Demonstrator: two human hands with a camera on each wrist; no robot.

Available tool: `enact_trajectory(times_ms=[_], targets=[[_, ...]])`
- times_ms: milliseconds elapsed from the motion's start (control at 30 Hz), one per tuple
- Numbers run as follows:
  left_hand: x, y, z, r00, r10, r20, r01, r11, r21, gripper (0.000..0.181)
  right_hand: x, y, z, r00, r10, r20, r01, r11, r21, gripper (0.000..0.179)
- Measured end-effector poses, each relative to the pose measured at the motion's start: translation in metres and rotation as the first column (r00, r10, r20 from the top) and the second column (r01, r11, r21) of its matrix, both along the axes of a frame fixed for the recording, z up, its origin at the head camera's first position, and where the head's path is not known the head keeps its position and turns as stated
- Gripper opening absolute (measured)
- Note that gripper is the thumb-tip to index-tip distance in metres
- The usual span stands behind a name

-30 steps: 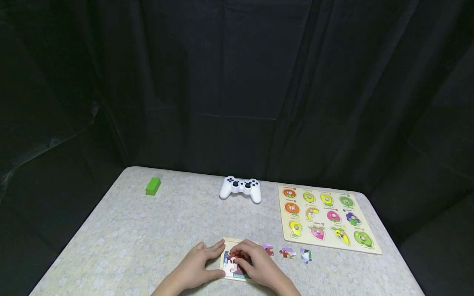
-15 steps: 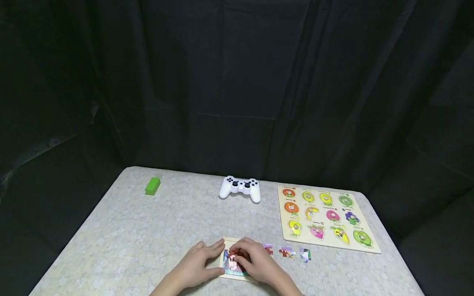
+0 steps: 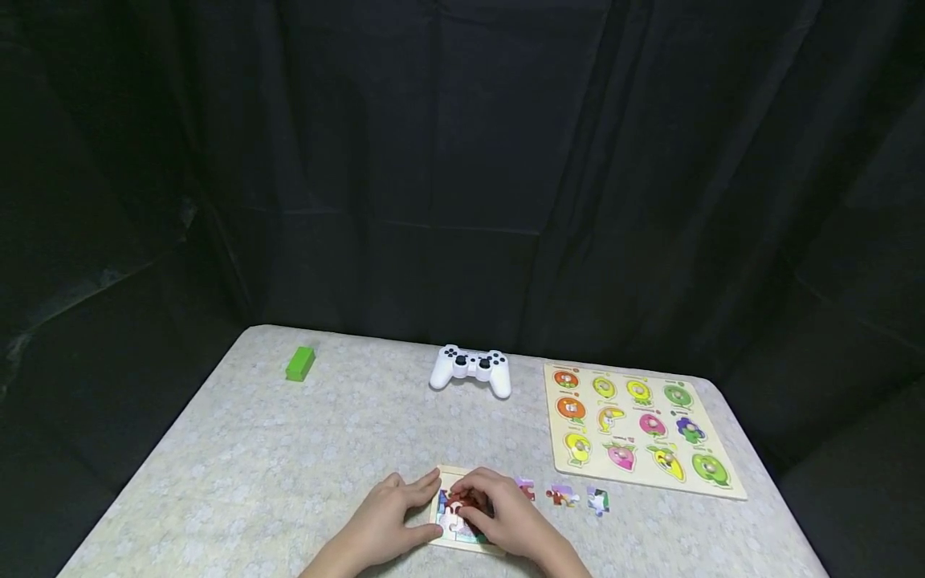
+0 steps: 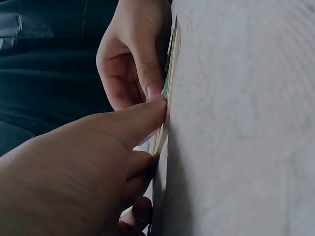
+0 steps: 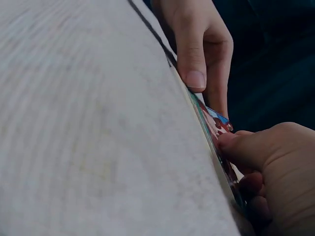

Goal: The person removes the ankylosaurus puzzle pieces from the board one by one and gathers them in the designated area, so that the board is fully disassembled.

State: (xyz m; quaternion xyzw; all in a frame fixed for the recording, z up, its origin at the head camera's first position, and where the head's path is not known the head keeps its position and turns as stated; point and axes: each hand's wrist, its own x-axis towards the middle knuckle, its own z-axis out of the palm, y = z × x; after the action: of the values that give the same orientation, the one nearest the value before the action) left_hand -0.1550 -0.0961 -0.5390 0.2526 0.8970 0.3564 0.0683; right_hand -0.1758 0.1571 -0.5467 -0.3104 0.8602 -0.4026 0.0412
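Observation:
A small jigsaw puzzle board (image 3: 454, 471) with a pale wooden rim lies at the near middle of the table, partly filled with colourful pieces. My left hand (image 3: 383, 518) holds its left side, index fingertip by the far corner and thumb by the near one. Over the board's right part, my right hand (image 3: 511, 515) pinches a dark red puzzle piece (image 3: 474, 499) between thumb and bent fingers, close against the picture. The right wrist view shows the right thumb (image 5: 241, 147) against the red area, with the left thumb (image 5: 193, 64) on the board's edge. The right fingers hide much of the piece.
Three loose puzzle pieces lie right of the board: a pink-red one (image 3: 526, 488), a red and purple one (image 3: 561, 495) and a green and white one (image 3: 598, 501). Beyond are a fruit peg board (image 3: 588, 468), a white game controller (image 3: 471, 368) and a green block (image 3: 299, 364).

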Motion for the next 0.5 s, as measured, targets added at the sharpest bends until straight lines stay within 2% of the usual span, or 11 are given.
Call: enact_trajectory(times_ms=[133, 333, 500], targets=[[0.0005, 0.0011, -0.0002, 1.0, 0.014, 0.01, -0.014, 1.0, -0.005, 0.072, 0.0001, 0.0006, -0.0002, 1.0, 0.003, 0.015, -0.003, 1.0, -0.023, 0.017], [0.0006, 0.0019, -0.0015, 1.0, 0.021, 0.003, -0.021, 1.0, 0.004, 0.073, 0.001, 0.0007, -0.0011, 1.0, 0.01, -0.005, -0.01, 0.999, -0.052, 0.017], [0.0005, 0.002, -0.0009, 0.999, 0.024, 0.022, -0.024, 1.0, 0.014, 0.074, 0.0001, 0.0015, -0.0016, 1.0, 0.023, -0.016, -0.024, 0.997, -0.068, 0.017]])
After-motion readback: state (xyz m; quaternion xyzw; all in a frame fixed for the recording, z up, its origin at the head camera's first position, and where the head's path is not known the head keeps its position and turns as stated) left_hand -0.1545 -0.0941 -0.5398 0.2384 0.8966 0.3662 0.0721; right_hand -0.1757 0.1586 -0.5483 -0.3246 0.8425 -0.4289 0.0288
